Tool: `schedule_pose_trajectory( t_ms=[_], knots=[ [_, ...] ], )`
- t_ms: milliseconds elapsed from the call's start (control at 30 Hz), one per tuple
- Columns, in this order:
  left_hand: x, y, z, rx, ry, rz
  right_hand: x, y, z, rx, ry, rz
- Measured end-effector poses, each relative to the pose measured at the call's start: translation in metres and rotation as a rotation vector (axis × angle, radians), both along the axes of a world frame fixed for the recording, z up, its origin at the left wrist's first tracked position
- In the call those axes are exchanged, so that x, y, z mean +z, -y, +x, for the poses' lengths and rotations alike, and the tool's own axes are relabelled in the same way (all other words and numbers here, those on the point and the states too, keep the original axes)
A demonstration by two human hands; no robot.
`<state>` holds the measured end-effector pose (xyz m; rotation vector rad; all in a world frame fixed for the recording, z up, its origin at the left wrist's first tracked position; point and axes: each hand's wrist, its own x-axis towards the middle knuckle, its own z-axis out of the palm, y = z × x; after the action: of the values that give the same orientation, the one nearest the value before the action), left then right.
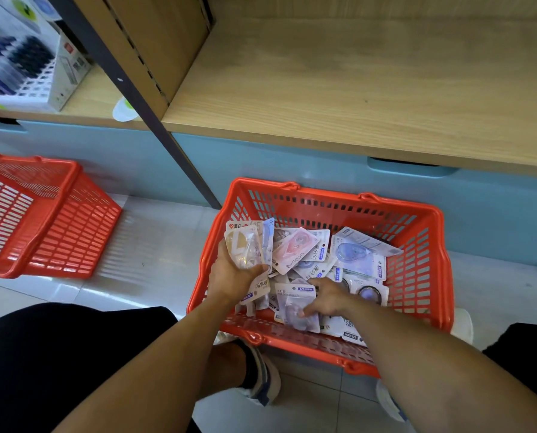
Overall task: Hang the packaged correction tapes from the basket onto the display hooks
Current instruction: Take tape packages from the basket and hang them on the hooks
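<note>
Floor tiles carry the red basket (pixel 320 195); left hand (pixel 229 276) clamps a fan of packaged correction tapes (pixel 248 248) at nine o'clock, while right hand (pixel 326 296), fingers spread, should pinch one pack (pixel 298 304) by its card edge.

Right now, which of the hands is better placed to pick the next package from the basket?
The right hand: it already lies on the packages inside the basket, while the left hand grips a stack of packages.

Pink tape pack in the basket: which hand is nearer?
Left. The left hand, holding a stack of packs, sits right beside the pink pack; the right hand is lower, on a bluish pack.
</note>
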<state>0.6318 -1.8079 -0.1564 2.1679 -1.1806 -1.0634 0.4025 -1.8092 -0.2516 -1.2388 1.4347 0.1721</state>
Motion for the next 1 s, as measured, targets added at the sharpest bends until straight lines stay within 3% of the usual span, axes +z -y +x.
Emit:
schedule_pose_trajectory(
  t_ms=[233,400,567,700,867,1000],
  knots=[
    [0.015,0.004,-0.005,0.109,-0.068,-0.131,0.031,0.023,-0.030,-0.152,0.178,-0.118],
    [0.043,0.002,-0.013,0.223,-0.178,-0.246,0.092,0.027,-0.058,-0.371,0.299,-0.191],
    [0.095,0.011,-0.026,0.393,-0.281,-0.432,0.185,0.051,-0.067,-0.795,0.728,-0.201],
    [0.152,0.031,-0.047,0.233,-0.541,-0.563,0.263,0.065,-0.047,-0.847,0.979,-0.252],
    [0.218,0.056,-0.054,-0.049,-0.658,-0.670,0.341,0.067,-0.032,-0.851,1.040,-0.263],
    [0.242,0.070,-0.058,-0.106,-0.675,-0.684,0.374,0.062,-0.039,-0.827,1.048,-0.257]
  ],
)
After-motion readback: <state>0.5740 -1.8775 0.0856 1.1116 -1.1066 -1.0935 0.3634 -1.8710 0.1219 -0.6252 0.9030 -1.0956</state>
